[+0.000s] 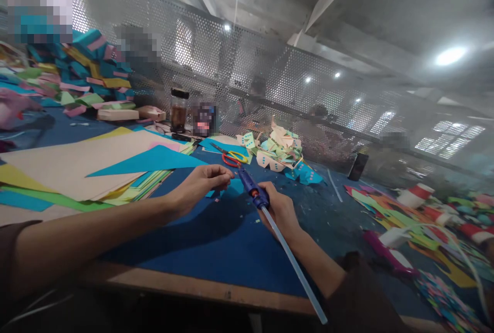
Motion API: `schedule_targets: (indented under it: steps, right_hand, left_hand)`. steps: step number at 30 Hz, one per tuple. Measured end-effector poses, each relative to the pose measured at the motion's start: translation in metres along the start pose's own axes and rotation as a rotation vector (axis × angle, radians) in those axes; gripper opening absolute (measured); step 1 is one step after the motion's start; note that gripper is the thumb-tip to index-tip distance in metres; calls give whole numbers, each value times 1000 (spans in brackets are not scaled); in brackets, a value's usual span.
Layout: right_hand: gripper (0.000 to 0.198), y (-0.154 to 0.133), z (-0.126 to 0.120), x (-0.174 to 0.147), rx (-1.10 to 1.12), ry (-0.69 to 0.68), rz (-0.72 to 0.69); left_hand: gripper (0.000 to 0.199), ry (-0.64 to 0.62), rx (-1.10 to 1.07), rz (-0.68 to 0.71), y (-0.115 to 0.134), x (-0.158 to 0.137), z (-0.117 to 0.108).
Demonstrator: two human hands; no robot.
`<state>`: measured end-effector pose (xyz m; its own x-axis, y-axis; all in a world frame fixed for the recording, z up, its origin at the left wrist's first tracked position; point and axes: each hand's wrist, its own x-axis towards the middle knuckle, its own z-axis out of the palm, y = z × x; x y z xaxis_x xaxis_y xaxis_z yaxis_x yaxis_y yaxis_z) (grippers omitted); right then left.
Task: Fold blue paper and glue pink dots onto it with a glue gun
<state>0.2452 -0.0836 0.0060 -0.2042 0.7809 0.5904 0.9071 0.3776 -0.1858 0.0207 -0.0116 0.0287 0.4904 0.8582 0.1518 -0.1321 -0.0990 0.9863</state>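
Note:
My right hand [281,210] is wrapped round a dark blue hot glue gun [252,189], its nozzle pointing away from me. A long translucent glue stick [295,263] sticks out of the gun's back end towards me. Just left of the nozzle, my left hand [206,185] is closed in a pinch; what lies between its fingertips, if anything, I cannot make out. A small piece of blue paper [233,188] shows beneath the fingertips, by the gun. Beyond the nozzle lie scissors [235,158] with red and yellow handles.
Coloured paper sheets [77,163] cover the table's left side. Behind the scissors rises a heap of dotted paper pieces [280,147]. A jar [179,110] stands at the back by a perforated screen [216,60]. At right are a purple power strip [389,255], a cable and paper cups [417,195].

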Motion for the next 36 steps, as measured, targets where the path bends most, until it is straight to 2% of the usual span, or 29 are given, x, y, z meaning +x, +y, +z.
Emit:
schedule_targets:
  steps: [8,15,18,21,24,29,32,36]
  right_hand:
    - [28,-7,-7,1,24,-54,-36]
    - [24,-6,-6,0,9,-49,-40]
    - [28,-3,-2,0,55,-23,1]
    - [25,-4,1,0,161,-25,106]
    - [19,-7,3,1,359,-52,223]
    - [27,-8,10,2,599,-43,344]
    - [32,-8,10,4,761,-96,431]
    - [31,-12,5,8,932,-117,446]
  left_hand:
    - [28,-27,-85,-117,-1,0,1]
    - [24,-40,-17,-60,0,-1,1]
    - [20,-41,-48,-89,3,-2,2]
    - [17,-64,-145,-126,2,-1,2]
    - [16,-102,-215,-136,-2,1,0]
    - [15,-120,-266,-172,-7,1,0]
    - [15,-92,-275,-190,-4,0,2]
    - [24,-80,-263,-186,-3,-1,3]
